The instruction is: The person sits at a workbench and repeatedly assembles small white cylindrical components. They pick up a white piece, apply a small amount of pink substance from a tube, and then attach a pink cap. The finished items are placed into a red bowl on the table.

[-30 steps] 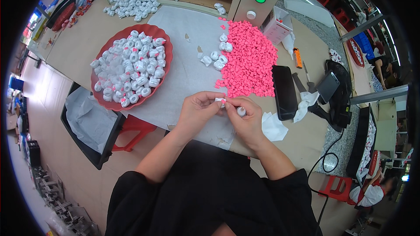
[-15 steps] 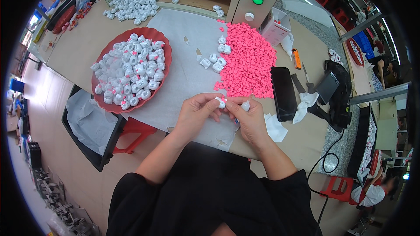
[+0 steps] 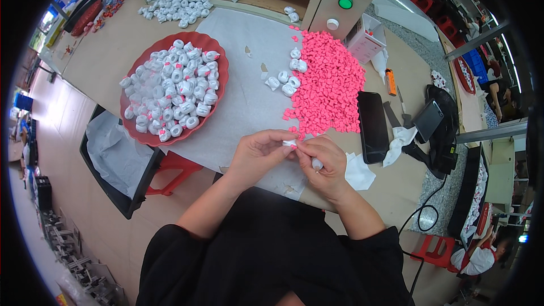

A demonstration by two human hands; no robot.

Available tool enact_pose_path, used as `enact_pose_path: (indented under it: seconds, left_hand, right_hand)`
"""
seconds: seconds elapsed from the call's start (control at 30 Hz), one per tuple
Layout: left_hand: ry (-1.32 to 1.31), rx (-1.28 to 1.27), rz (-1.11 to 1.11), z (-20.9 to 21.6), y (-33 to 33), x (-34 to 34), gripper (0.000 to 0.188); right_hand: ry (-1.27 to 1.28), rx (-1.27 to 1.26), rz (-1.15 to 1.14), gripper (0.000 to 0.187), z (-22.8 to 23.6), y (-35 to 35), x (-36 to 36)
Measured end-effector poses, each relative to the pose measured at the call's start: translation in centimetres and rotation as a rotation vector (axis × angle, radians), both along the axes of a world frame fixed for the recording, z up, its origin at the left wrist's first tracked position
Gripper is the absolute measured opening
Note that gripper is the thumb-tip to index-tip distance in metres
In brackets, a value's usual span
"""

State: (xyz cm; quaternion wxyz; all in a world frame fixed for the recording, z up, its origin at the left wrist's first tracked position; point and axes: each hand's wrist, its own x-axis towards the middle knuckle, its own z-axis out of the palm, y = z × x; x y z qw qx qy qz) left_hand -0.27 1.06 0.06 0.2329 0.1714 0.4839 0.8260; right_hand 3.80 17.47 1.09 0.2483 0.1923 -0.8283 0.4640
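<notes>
Pinching a small white piece that bears a pink bit between two hands, over the near edge of the surface.

The left hand is drawn to a narrow pinch, thumb and fingertips on the piece; the right hand meets it from the other side, its curled fingers also holding a small white tube, partly hidden in the grip. A white scrap lies just right of that hand. Farther out, a red scalloped bowl full of white pieces stands to the left, a pink pile spreads ahead, and a black phone lies beside the pile. Farthest, more white pieces heap by a cabinet with red and green lights.
</notes>
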Motion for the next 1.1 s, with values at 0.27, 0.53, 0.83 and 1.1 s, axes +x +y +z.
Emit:
enact_pose_path:
  seconds: [0.27,0.53,0.83,1.1]
  left_hand:
    - [-0.033,-0.06,0.038,0.1,-0.3,-0.1,0.022]
    - [1.157,-1.247,1.082,5.2,-7.3,-4.4,0.022]
    - [1.047,-1.219,0.518,0.9,1.7,-9.4,0.03]
    - [0.071,-0.43,0.209,2.3,-0.9,-6.2,0.026]
  right_hand:
    - [-0.142,-0.135,-0.034,0.021,-0.1,-0.6,0.3]
    - [-0.55,-0.97,0.026,0.032,1.1,0.2,-0.3]
    - [-0.738,-1.143,0.124,0.038,2.6,1.6,-0.2]
    - [-0.57,-1.168,-0.018,0.035,2.3,3.2,0.2]
